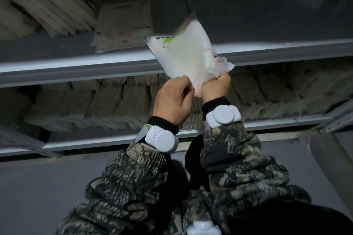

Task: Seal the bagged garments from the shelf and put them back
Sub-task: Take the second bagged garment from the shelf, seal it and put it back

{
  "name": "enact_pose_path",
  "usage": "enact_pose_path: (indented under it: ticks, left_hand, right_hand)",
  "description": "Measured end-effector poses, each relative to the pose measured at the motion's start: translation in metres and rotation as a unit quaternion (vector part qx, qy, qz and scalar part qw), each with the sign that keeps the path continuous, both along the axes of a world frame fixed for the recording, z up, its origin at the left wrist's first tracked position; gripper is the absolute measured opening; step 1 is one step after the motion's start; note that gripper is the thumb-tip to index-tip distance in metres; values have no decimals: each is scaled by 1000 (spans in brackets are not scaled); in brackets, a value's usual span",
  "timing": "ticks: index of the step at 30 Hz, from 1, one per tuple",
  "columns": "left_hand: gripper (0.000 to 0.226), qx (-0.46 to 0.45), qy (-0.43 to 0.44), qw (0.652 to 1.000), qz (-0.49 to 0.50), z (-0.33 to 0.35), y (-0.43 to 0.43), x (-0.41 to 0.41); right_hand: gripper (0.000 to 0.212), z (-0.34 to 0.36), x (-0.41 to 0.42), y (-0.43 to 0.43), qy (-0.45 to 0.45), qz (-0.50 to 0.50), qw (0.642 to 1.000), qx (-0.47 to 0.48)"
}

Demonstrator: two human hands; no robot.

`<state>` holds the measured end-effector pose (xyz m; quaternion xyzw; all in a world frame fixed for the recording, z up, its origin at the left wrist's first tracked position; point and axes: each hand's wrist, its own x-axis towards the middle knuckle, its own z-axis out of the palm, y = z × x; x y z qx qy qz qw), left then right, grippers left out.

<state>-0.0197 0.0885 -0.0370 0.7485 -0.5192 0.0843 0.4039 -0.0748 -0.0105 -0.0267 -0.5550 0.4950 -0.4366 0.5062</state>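
Note:
A translucent plastic bag with a white garment inside (pixel 186 53) is held up in front of the grey metal shelf (pixel 76 66). It carries a green and red logo near its far end. My left hand (pixel 172 99) pinches the bag's near edge on the left. My right hand (pixel 215 86) grips the same edge on the right, at the zip strip. Both hands sit close together below the bag. Whether the strip is closed is hidden by my fingers.
Another flat bagged garment (pixel 122 25) lies on the upper shelf, left of the held bag. Several packed bags stand in a dense row (pixel 114 101) on the lower shelf, and more are stacked at the top left (pixel 44 2). Grey floor lies below.

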Motion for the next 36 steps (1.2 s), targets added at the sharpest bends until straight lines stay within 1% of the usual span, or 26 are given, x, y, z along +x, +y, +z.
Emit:
enact_pose_path:
  ticks: [2, 4, 6, 9, 10, 11, 12, 13, 15, 16, 17, 18, 19, 20, 21, 22, 23, 25, 26, 27, 29, 30, 32, 33, 34, 36]
  left_hand:
    - [9, 2, 2, 1000, -1, -5, 3, -2]
    - [10, 8, 3, 1000, 2, -8, 5, -3]
    - [11, 13, 1, 1000, 3, -10, 6, -4]
    - [13, 19, -9, 1000, -1, -11, 7, -4]
    - [14, 19, -14, 1000, -4, -11, 8, -3]
    - [13, 20, -17, 1000, -7, -11, 8, -3]
    - [13, 22, -20, 999, -14, -12, 7, -2]
    - [13, 22, -22, 999, -22, -15, 7, -1]
    - [12, 21, -22, 999, -27, -23, 7, -2]
    - [12, 20, -20, 999, -17, -29, 8, -2]
    - [12, 17, -18, 1000, 0, -33, 9, -1]
    - [12, 13, -15, 1000, 18, -37, 10, 0]
    - [13, 8, -15, 999, 36, -39, 10, 1]
    - [14, 5, -17, 999, 51, -40, 10, 2]
    - [14, 1, -18, 998, 61, -40, 9, 3]
    - [13, -4, -11, 998, 66, -39, 8, 4]
    - [12, -11, 0, 998, 67, -38, 7, 3]
    - [8, -25, 17, 997, 70, -38, 6, 1]
    - [5, -31, 18, 996, 76, -38, 7, 0]
    - [5, -40, 18, 995, 84, -38, 7, 0]
    - [9, -70, 15, 992, 105, -36, 7, 1]
    - [8, -86, 19, 989, 114, -34, 6, 2]
    - [10, -95, 73, 983, 140, -26, 4, 4]
    - [14, -83, 126, 976, 157, -23, 2, 6]
    - [18, -65, 186, 965, 174, -21, 1, 8]
    - [21, -49, 292, 936, 190, -18, -3, 7]
  right_hand:
    - [9, 2, 2, -2, -125, -23, 989, 80]
    - [18, -1, 5, -4, -231, -36, 963, 137]
    - [25, -3, 7, -7, -241, -49, 956, 159]
    - [21, -4, 5, -10, -238, -49, 947, 211]
    - [19, -8, 6, -13, -220, -49, 953, 202]
    - [21, -7, 5, -12, -156, -49, 971, 176]
    - [26, -10, 6, -12, -66, -43, 986, 145]
    - [30, -14, 9, -12, -12, -37, 993, 114]
    - [36, -24, 13, -10, -27, 1, 992, 123]
    - [33, -24, 9, -10, -21, 13, 991, 131]
    - [32, -20, 4, -9, 72, 4, 991, 110]
    - [33, -14, 1, -5, 182, 2, 982, 53]
    - [34, -5, -6, 0, 223, -5, 974, 37]
    - [35, -2, -9, 0, 226, -5, 974, 27]
    - [37, 0, -10, -2, 195, -14, 980, 41]
    - [39, -7, -5, -9, 165, -8, 983, 85]
    - [41, -10, -7, -10, 147, 15, 985, 94]
    - [42, -14, -7, -6, 69, 25, 988, 134]
    - [40, -12, -7, -6, 7, 11, 983, 182]
    - [40, -10, -8, -4, -23, -2, 979, 203]
    - [46, -6, -7, 3, -110, 38, 974, 195]
    - [50, -1, -5, 7, -181, 61, 960, 203]
    - [45, 10, -2, 11, -266, 37, 939, 213]
    - [41, 8, -1, 12, -262, 41, 942, 207]
    - [39, 3, 1, 11, -218, 36, 955, 197]
    - [40, -1, 1, 16, -44, 29, 989, 141]
